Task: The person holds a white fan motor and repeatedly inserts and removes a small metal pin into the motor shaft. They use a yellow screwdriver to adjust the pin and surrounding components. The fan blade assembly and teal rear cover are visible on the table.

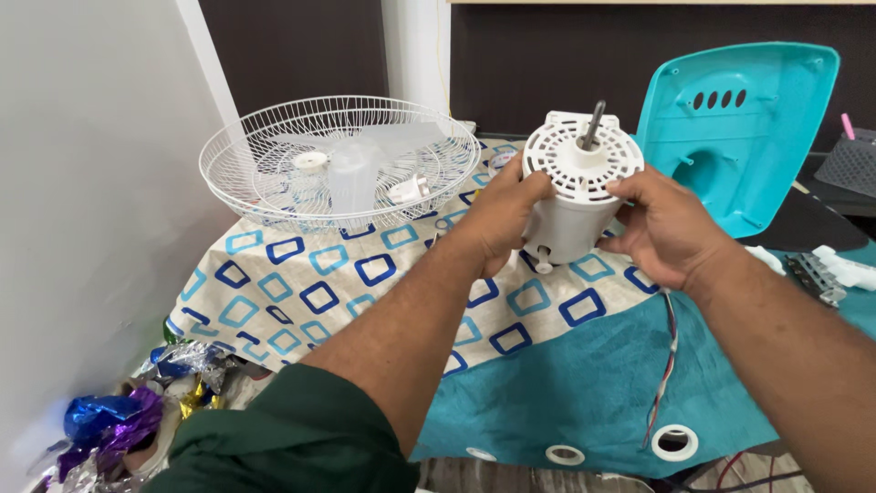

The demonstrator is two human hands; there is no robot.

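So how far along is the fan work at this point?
Done: the fan is apart. The blade lies in the wire guard and the teal housing stands behind. In hand: the left hand and right hand hold the white motor, shaft up. Left: its wires hang loose; nothing is rejoined.

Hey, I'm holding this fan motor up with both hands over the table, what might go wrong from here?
The white fan motor is held off the table only by the left hand and right hand; a slip might drop it. Its loose wires hang below the right hand and may snag. The bare metal shaft sticks up, so it might get knocked.
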